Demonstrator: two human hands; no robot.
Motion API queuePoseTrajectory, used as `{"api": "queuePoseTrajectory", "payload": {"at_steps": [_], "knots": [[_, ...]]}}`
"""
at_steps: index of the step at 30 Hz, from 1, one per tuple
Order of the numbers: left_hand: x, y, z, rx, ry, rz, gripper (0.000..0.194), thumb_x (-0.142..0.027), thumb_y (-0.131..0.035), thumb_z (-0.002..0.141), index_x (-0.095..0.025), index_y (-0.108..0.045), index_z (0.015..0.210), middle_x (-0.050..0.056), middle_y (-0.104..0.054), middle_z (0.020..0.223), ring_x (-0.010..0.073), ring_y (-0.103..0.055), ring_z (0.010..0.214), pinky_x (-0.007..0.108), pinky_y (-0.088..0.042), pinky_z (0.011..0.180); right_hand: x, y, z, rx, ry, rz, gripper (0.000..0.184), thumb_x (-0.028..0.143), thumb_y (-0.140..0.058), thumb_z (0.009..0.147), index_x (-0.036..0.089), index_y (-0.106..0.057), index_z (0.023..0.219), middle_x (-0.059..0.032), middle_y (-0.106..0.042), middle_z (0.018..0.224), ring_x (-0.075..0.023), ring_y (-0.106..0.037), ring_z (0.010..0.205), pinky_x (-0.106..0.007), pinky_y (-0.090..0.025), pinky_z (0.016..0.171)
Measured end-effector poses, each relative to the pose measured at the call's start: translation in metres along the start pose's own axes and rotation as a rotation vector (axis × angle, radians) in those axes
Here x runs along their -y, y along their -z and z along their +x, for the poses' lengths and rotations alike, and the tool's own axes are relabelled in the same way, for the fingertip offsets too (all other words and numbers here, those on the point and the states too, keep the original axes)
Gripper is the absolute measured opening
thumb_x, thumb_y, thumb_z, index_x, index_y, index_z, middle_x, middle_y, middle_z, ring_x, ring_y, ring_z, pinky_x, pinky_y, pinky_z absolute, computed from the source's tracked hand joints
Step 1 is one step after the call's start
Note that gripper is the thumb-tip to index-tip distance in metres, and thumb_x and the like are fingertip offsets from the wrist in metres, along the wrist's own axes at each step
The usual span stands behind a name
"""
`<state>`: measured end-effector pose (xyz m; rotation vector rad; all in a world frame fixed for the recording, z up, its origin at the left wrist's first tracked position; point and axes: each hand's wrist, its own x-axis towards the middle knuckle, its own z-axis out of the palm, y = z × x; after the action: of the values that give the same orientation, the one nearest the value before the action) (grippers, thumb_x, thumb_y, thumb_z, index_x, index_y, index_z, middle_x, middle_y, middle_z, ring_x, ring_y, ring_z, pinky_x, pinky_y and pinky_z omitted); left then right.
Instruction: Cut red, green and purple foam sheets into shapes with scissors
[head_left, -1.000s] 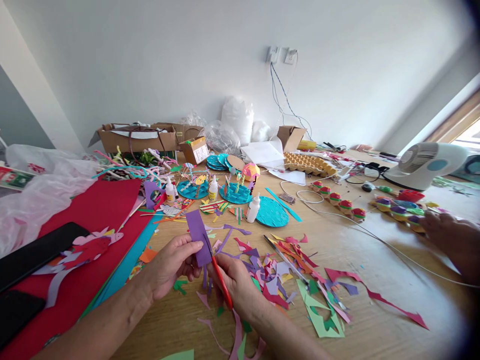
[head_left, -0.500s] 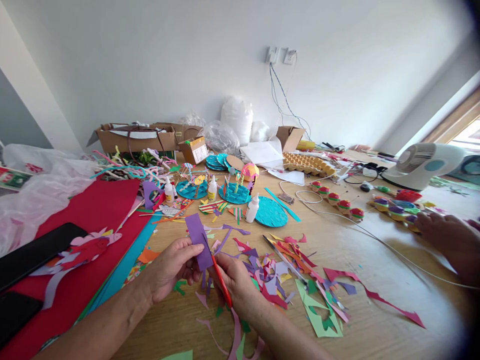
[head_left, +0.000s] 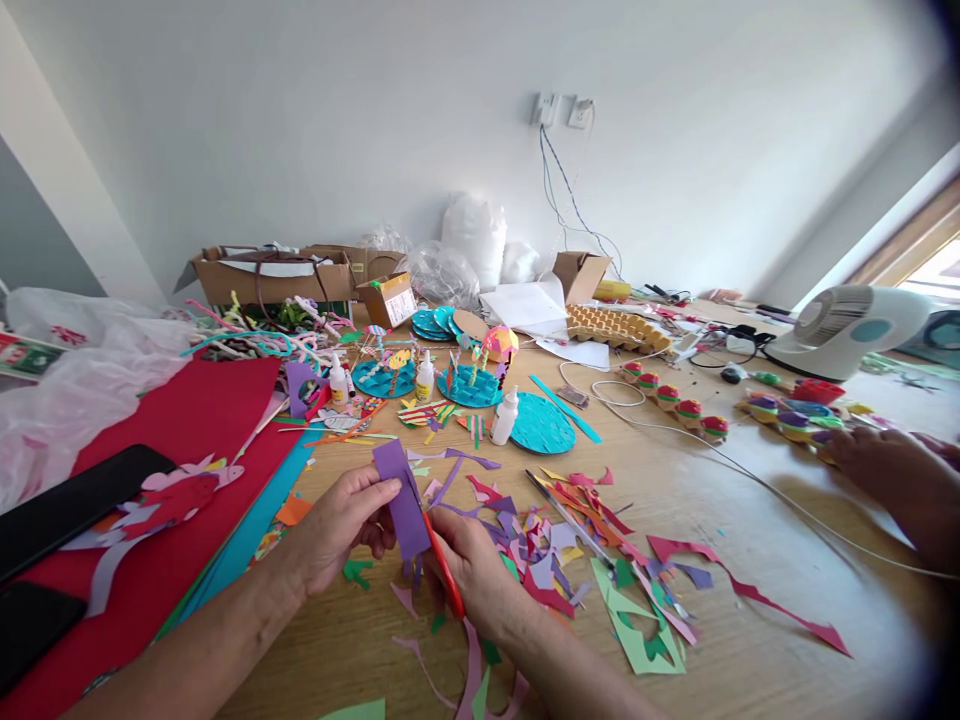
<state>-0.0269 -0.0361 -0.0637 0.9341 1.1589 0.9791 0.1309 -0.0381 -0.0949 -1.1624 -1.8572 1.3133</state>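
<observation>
My left hand (head_left: 358, 510) pinches a purple paper strip (head_left: 403, 512) by its left edge, thumb on top. Red-handled scissors (head_left: 444, 570) are gripped in my right hand (head_left: 471, 568), their dark blades against the strip's right side. Both hands are just above the wooden table. Below and to the right lies a heap of coloured paper scraps (head_left: 544, 545) in purple, pink, red and orange. A green sheet with cut-out holes (head_left: 634, 620) lies to the right of it. My right fingers are partly hidden behind the scissors and paper.
White glue bottles (head_left: 505, 417) and a blue painted disc (head_left: 543, 424) stand beyond my hands. Red card (head_left: 172, 430) and black phone-like objects (head_left: 82, 505) lie left. At the right, another person's hand (head_left: 885, 475) touches painted egg-carton pieces (head_left: 795, 420). A white cable (head_left: 750, 475) crosses the table.
The purple strip has shifted slightly down and right between my hands, and my left thumb sits a little further left and higher. The scissors have barely moved.
</observation>
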Motion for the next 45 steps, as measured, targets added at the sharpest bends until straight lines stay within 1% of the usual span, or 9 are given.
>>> {"api": "queuePoseTrajectory", "payload": {"at_steps": [5,12,18,22,26,29,35,41,45], "knots": [[0.0011,0.0000,-0.0002,0.035,0.021,-0.031,0.028,-0.041,-0.066,0.065,-0.015,-0.058,0.072,-0.003,-0.058,0.049,0.0080,-0.048,0.040,0.018,-0.037,0.038,-0.0013,0.0003,0.0003,-0.006,0.003,0.021,0.036,0.041,-0.041,0.086,0.015,-0.059,0.069,0.0025,-0.047,0.052,-0.0105,-0.045,0.053,-0.019,-0.032,0.048],[0.0021,0.0002,0.0019,0.041,0.026,-0.062,0.027,-0.040,-0.066,0.067,-0.015,-0.057,0.069,-0.003,-0.057,0.047,0.0078,-0.048,0.039,0.017,-0.035,0.037,-0.0039,-0.0004,0.0026,-0.015,0.014,0.001,0.038,0.045,-0.042,0.085,0.016,-0.058,0.066,0.0026,-0.044,0.049,-0.0109,-0.045,0.052,-0.019,-0.032,0.047],[0.0011,0.0000,0.0027,-0.042,-0.065,-0.055,0.026,-0.041,-0.063,0.069,-0.016,-0.056,0.069,-0.003,-0.059,0.050,0.0092,-0.051,0.042,0.019,-0.037,0.038,-0.0020,-0.0009,0.0027,-0.025,0.004,0.007,0.038,0.046,-0.044,0.084,0.017,-0.053,0.061,0.0023,-0.044,0.049,-0.0108,-0.044,0.052,-0.019,-0.031,0.046],[0.0003,-0.0020,0.0013,-0.070,-0.052,-0.036,0.026,-0.040,-0.065,0.066,-0.016,-0.056,0.066,-0.002,-0.059,0.050,0.0091,-0.050,0.041,0.019,-0.037,0.038,-0.0008,-0.0012,0.0014,-0.016,0.000,0.007,0.037,0.043,-0.043,0.085,0.016,-0.056,0.064,0.0021,-0.047,0.052,-0.0105,-0.045,0.053,-0.018,-0.032,0.047],[0.0002,-0.0035,-0.0005,-0.033,-0.009,-0.018,0.027,-0.041,-0.065,0.065,-0.016,-0.057,0.070,-0.004,-0.057,0.048,0.0090,-0.050,0.041,0.018,-0.037,0.038,-0.0021,-0.0009,0.0004,-0.010,0.008,0.026,0.038,0.044,-0.041,0.087,0.015,-0.059,0.070,0.0011,-0.051,0.058,-0.0103,-0.045,0.055,-0.019,-0.033,0.049],[0.0010,-0.0032,-0.0013,0.002,-0.003,-0.018,0.026,-0.040,-0.065,0.066,-0.016,-0.057,0.071,-0.005,-0.056,0.048,0.0082,-0.049,0.040,0.018,-0.037,0.037,-0.0031,-0.0007,0.0006,-0.024,0.011,0.009,0.039,0.045,-0.041,0.087,0.014,-0.060,0.072,0.0008,-0.051,0.058,-0.0107,-0.045,0.055,-0.019,-0.033,0.048],[0.0041,-0.0006,0.0000,0.027,0.013,-0.059,0.024,-0.039,-0.062,0.070,-0.016,-0.055,0.072,-0.004,-0.057,0.048,0.0078,-0.049,0.039,0.017,-0.035,0.036,-0.0011,0.0001,0.0016,-0.026,0.026,-0.036,0.035,0.037,-0.039,0.086,0.013,-0.059,0.068,0.0003,-0.050,0.059,-0.0103,-0.043,0.056,-0.019,-0.032,0.047],[0.0042,-0.0035,0.0001,0.052,0.030,-0.100,0.025,-0.040,-0.063,0.069,-0.017,-0.052,0.069,-0.005,-0.055,0.046,0.0072,-0.047,0.038,0.016,-0.032,0.035,-0.0011,-0.0004,0.0012,-0.032,0.037,-0.009,0.039,0.044,-0.041,0.086,0.014,-0.061,0.070,0.0004,-0.052,0.057,-0.0113,-0.046,0.056,-0.019,-0.034,0.050],[0.0051,-0.0083,-0.0022,0.076,0.055,-0.100,0.026,-0.041,-0.063,0.068,-0.017,-0.052,0.067,-0.004,-0.055,0.046,0.0074,-0.047,0.038,0.016,-0.033,0.035,-0.0009,-0.0008,0.0013,-0.044,0.056,0.052,0.041,0.046,-0.041,0.086,0.014,-0.062,0.071,-0.0006,-0.055,0.060,-0.0127,-0.049,0.059,-0.021,-0.038,0.053]]}}
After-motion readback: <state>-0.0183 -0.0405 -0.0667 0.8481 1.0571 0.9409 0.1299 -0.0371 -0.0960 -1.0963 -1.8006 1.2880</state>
